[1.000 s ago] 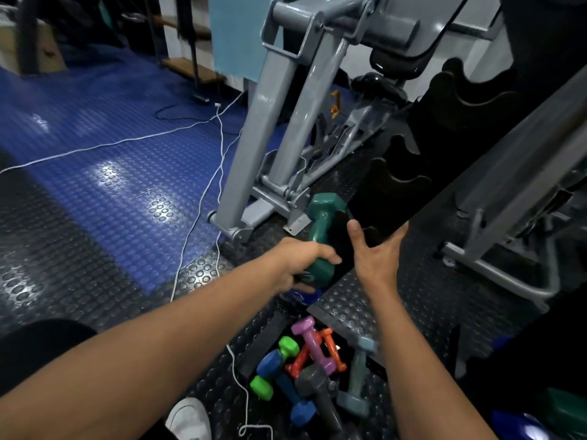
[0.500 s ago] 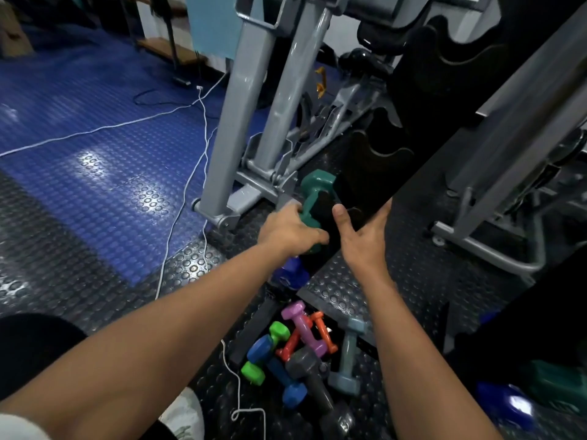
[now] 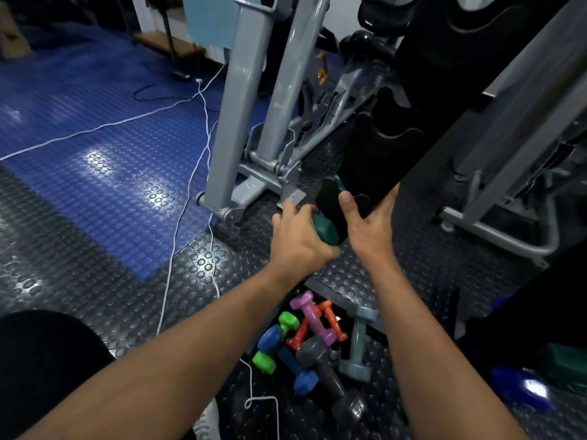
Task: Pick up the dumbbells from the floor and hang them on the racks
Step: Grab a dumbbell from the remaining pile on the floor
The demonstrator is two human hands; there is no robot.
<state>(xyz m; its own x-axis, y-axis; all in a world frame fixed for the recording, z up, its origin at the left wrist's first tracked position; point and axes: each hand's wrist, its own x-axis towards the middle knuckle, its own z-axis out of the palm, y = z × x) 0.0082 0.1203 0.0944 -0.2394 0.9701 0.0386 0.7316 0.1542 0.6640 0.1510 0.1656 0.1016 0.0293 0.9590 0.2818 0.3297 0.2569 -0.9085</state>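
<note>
Fingers [image 3: 293, 214] of the left hand [image 3: 298, 242] curl round the near head of the green dumbbell [image 3: 325, 228], whose long axis runs up and away into the lowest cradle of the black rack [image 3: 374, 173]. Its far head shows just past the cradle. The right hand [image 3: 368, 227] is spread, thumb and fingers bracing the rack's edge, holding nothing. More dumbbells [image 3: 314, 341] lie on the floor [image 3: 127, 296] below.

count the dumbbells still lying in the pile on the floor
6: green, blue, orange, purple, dark grey and pale blue-grey dumbbells, tangled together below the arms. Others may be hidden underneath.
</note>
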